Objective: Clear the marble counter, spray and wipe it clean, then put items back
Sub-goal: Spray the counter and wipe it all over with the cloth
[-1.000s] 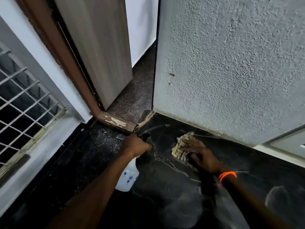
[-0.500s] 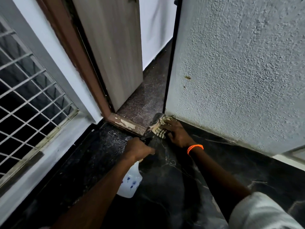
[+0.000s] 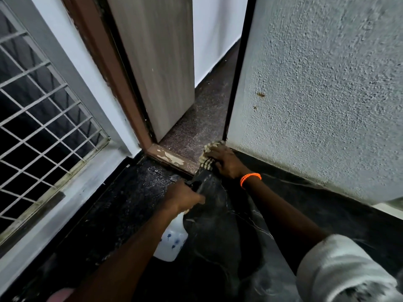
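Fingers of the left hand [image 3: 184, 198] wrap the blue-flowered spray bottle [image 3: 172, 241]; right hand [image 3: 226, 162] clutches the cloth [image 3: 208, 153].

**Room Surroundings**

A rough-plastered grey wall [image 3: 322, 94] stands at right. A pale wooden door [image 3: 157, 62] hangs in a brown frame [image 3: 113, 68] above a speckled floor [image 3: 202, 127]. A grilled window [image 3: 39, 105] at left looks dark. Lighting is dim.

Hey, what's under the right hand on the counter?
A striped cloth is pressed under the right hand at the corner of the dark counter. Only its far edge shows; the rest, and the counter beneath it, is covered.
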